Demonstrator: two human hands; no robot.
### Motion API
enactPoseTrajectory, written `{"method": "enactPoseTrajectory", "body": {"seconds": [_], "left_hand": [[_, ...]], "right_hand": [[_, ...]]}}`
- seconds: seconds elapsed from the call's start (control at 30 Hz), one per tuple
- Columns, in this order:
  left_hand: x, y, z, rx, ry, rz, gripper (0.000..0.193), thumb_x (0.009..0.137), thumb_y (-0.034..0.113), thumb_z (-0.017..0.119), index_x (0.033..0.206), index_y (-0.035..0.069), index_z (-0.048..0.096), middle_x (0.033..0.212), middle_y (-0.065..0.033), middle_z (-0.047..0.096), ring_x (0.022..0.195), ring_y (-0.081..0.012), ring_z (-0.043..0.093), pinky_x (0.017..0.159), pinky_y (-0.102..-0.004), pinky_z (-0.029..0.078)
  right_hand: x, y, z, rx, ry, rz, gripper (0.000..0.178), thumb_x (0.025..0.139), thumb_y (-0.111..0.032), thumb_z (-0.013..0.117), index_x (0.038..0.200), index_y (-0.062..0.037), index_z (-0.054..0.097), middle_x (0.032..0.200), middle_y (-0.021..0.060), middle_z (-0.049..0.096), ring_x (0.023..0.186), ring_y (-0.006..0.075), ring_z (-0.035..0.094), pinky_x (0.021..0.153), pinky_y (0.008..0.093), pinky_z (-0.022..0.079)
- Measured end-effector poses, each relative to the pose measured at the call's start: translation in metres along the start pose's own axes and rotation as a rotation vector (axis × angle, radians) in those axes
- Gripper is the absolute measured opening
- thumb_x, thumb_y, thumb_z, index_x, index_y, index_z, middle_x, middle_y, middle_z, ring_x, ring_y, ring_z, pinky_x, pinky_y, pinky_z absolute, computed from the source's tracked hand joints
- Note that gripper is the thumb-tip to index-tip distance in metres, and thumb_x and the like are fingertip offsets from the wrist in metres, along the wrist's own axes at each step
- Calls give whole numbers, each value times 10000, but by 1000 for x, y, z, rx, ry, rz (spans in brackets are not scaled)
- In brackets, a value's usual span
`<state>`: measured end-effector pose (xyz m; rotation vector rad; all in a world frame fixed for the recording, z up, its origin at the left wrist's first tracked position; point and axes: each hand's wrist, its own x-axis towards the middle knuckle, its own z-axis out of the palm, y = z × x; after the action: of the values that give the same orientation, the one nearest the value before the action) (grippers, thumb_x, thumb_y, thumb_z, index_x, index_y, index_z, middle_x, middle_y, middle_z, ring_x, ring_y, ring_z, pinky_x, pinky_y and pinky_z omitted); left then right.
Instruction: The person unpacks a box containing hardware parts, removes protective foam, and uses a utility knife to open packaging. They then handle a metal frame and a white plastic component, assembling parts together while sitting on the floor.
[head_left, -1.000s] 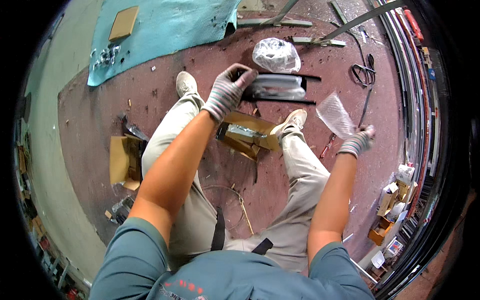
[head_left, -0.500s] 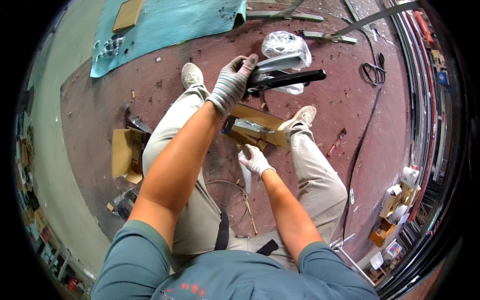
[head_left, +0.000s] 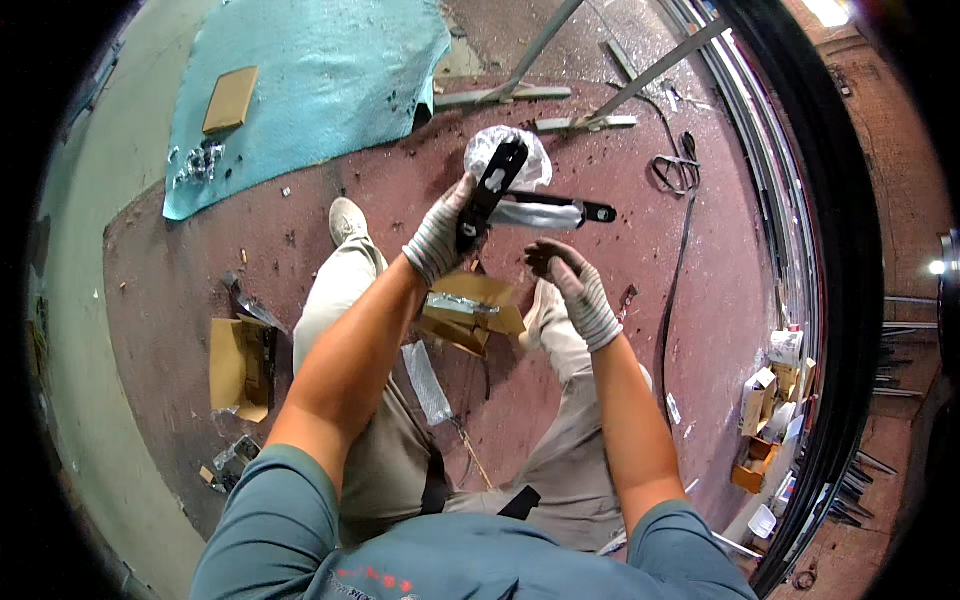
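Observation:
My left hand (head_left: 440, 232), in a striped work glove, is closed round a black door handle (head_left: 492, 192) with a long plate that has cut-outs in it. Beyond that hand a second black bar (head_left: 594, 213) sticks out to the right, partly wrapped in white film (head_left: 538, 214). How the two pieces join is hidden. My gloved right hand (head_left: 580, 290) hovers just below the bar's end, its fingers bent and apart from the thumb, with nothing visible in them. Beneath my hands an opened cardboard box (head_left: 455, 328) on the floor holds a plastic-wrapped piece (head_left: 462, 303).
Crumpled clear plastic (head_left: 535, 160) lies past my hands, a strip of bubble wrap (head_left: 428, 383) between my legs. Another open carton (head_left: 228, 370) stands to the left. A teal mat (head_left: 320, 90) bears a flat box (head_left: 231, 100). Metal stand legs (head_left: 540, 50) and a black strap (head_left: 676, 172) are beyond.
My left hand has turned the black handle so its plate points up and away. My right hand has risen from beside the box, leaving the bubble wrap on the floor. The view has shifted right.

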<state>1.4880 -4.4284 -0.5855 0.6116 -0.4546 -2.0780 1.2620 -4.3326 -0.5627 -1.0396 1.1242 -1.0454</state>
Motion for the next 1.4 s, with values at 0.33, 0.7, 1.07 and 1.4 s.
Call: {"method": "enactPoseTrajectory", "body": {"seconds": [0.33, 0.7, 1.07, 1.4], "left_hand": [[-1, 10, 36, 501, 24, 79, 351, 990, 431, 563, 1050, 90, 624, 822, 23, 597, 610, -53, 545, 501, -221, 472], [7, 1, 52, 679, -114, -99, 482, 987, 495, 533, 1199, 66, 593, 718, 13, 587, 444, -63, 483, 373, -233, 391], [-2, 15, 76, 1103, -243, -191, 459, 1011, 368, 515, 1236, -29, 571, 1048, -70, 624, 964, -155, 562, 871, -300, 475], [-13, -1, 47, 994, -208, -293, 307, 996, 377, 530, 975, 77, 591, 705, 17, 530, 507, -75, 484, 421, -245, 416]], "right_hand": [[34, -33, 41, 620, 294, -13, 439, 934, -398, 577, 1178, -34, 603, 1095, 96, 661, 967, 216, 670, 857, 388, 567], [23, -29, -13, 388, 311, -116, 314, 878, -332, 708, 958, -29, 682, 856, 25, 670, 714, 129, 623, 655, 289, 541], [-9, -31, -46, 217, 220, -6, 340, 856, -277, 674, 1001, 30, 690, 786, 56, 689, 707, 138, 652, 693, 280, 533], [-1, -15, -28, 107, 222, 33, 229, 888, -272, 725, 780, -92, 633, 694, -62, 549, 653, 62, 471, 571, 269, 435]]}}
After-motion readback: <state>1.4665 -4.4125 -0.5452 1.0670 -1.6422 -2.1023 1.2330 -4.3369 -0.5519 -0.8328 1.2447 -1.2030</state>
